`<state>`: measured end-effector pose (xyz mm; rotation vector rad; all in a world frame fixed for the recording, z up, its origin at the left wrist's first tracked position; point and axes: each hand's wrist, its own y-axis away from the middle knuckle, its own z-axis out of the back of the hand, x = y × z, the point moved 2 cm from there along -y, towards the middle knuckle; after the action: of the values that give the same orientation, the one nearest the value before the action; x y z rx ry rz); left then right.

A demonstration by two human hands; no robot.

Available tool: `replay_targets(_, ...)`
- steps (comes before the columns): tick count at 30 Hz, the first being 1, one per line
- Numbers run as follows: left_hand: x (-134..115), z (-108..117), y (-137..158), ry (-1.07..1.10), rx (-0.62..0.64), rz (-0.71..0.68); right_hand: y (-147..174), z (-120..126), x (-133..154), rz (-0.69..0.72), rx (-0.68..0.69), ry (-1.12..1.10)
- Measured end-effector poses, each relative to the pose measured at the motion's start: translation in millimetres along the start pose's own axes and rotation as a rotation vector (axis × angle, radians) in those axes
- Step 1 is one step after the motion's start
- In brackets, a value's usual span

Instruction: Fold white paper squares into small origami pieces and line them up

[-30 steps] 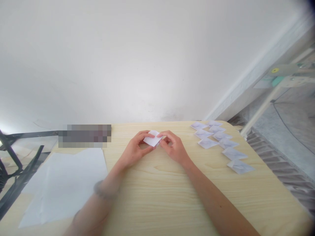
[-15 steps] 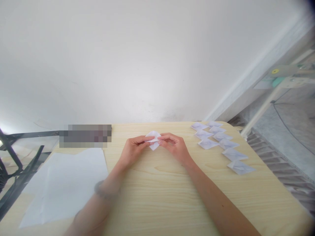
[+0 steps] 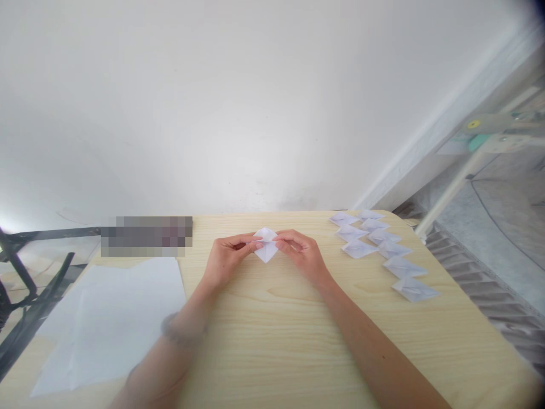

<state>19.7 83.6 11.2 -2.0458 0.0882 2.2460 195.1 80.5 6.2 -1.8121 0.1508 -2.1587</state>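
A small piece of folded white paper (image 3: 266, 251), diamond-shaped, is held up between my two hands near the middle of the wooden table (image 3: 272, 346). My left hand (image 3: 229, 255) pinches its left corner between thumb and fingers. The opposite corner is gripped the same way by my right hand (image 3: 301, 254). Its upper and lower points stick out between the fingertips, while the side corners are partly hidden. To the right lie several similar folded paper pieces (image 3: 414, 288), set in two slanting rows.
White paper sheets (image 3: 123, 318) lie at the table's left, by my left forearm. Behind them is a blurred-out dark patch (image 3: 147, 236). A white wall (image 3: 255, 113) rises at the table's back edge. Black metal bars (image 3: 17, 267) stand on the left, and a pale pole (image 3: 455, 187) on the right.
My fingertips have drawn slightly outward toward the side corners of the folded paper, so more of its middle shows. The rows on the right stay as they were.
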Motion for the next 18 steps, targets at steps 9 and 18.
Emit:
replay_targets(9,0.2,-6.2,1.2,0.045,0.19,0.006,0.0,-1.4,-0.8,0.027,0.006,-0.012)
replay_targets(18,2.3,-1.4,1.0,-0.057,0.171,0.029,-0.8,1.6,3.5,-0.062,0.03,-0.03)
